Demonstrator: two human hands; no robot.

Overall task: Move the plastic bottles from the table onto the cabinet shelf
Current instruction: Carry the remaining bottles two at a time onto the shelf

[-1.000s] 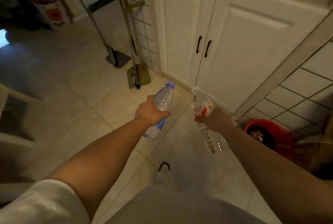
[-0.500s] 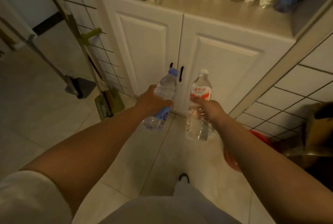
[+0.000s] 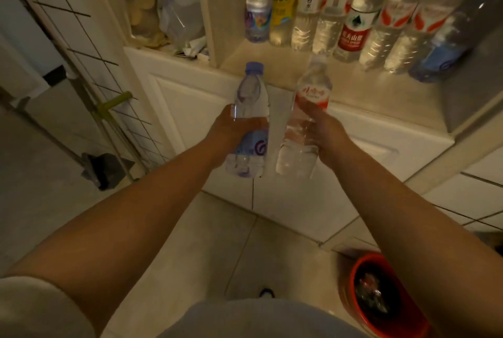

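Observation:
My left hand (image 3: 231, 126) grips a clear bottle with a blue cap and blue-purple label (image 3: 249, 109), held upright. My right hand (image 3: 324, 130) grips a clear bottle with a red-and-white label (image 3: 310, 95), also upright. Both bottles hover side by side just in front of and below the cabinet shelf (image 3: 285, 71). A row of several plastic bottles (image 3: 326, 16) stands along the back of that shelf, among them a yellow one (image 3: 284, 2) and a red-labelled one (image 3: 353, 32).
White cabinet doors (image 3: 190, 109) sit under the shelf. A left compartment holds bags and packets (image 3: 177, 19). A wire rack (image 3: 95, 73) and a dustpan (image 3: 103, 169) stand at left. A red bucket (image 3: 381, 297) sits on the tiled floor at lower right.
Both hands have risen with their bottles toward the shelf, and the bottles have turned upright. My view has tilted up, so the shelf and its row of bottles now show.

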